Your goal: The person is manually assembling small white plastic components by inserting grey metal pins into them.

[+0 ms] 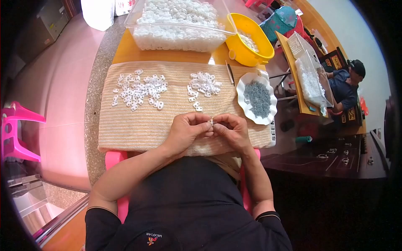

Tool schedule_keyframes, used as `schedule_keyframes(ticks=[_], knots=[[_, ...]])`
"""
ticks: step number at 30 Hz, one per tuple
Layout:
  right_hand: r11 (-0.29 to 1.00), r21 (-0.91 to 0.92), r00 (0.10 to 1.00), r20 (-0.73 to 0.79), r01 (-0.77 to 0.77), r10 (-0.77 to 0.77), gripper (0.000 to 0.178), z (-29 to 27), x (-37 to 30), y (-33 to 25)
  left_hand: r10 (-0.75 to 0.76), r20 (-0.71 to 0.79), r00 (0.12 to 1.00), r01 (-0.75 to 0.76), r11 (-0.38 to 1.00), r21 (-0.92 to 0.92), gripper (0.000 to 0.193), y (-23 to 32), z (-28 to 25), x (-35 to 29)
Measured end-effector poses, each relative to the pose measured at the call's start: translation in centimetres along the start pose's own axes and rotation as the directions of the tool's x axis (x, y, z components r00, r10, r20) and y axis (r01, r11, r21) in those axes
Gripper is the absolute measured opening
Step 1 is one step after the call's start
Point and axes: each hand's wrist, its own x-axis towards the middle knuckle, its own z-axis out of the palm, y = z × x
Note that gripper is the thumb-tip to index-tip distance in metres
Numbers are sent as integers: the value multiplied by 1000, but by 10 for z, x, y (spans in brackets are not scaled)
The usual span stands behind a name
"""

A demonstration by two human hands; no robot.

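My left hand [187, 129] and my right hand [231, 130] meet over the near edge of a beige striped towel [125, 125]. Between their fingertips they pinch one small white plastic piece [211, 121]. On the towel lie two loose groups of the same white pieces, a wide one on the left [138, 92] and a smaller one in the middle [204, 85]. A white scalloped dish [247, 83] holding small grey metal parts [258, 98] sits just right of my hands.
A clear tub [180, 39] full of white pieces stands at the back, with a yellow bowl [251, 58] beside it. A thin stick [230, 73] lies on the towel. Another person [345, 81] sits at a table on the right. A pink stool [16, 134] stands on the left.
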Motion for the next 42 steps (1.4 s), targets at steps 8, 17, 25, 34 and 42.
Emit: schedule_keyframes(ticks=[8,17,25,34,42], knots=[[1000,7,993,-114,20,-19,18,-8,2,-3,34,-32,999,-34,999,1,17,-4,0,1],[963,-250,988,-83,103,-127,16,-22,21,-25,28,-68,997,-30,999,-30,17,-1,3,-2],[305,-886,831,142,348,-537,12,-30,79,-29,38,-66,997,-40,999,-33,16,-2,2,-2],[205,-962,958,123,179,-260,15,-21,100,-39,35,-52,998,-38,997,-62,17,-2,1,-2],[242,-948,930,112,205,-351,11,-26,101,-26,24,-54,998,-27,998,-55,18,-2,1,-2]])
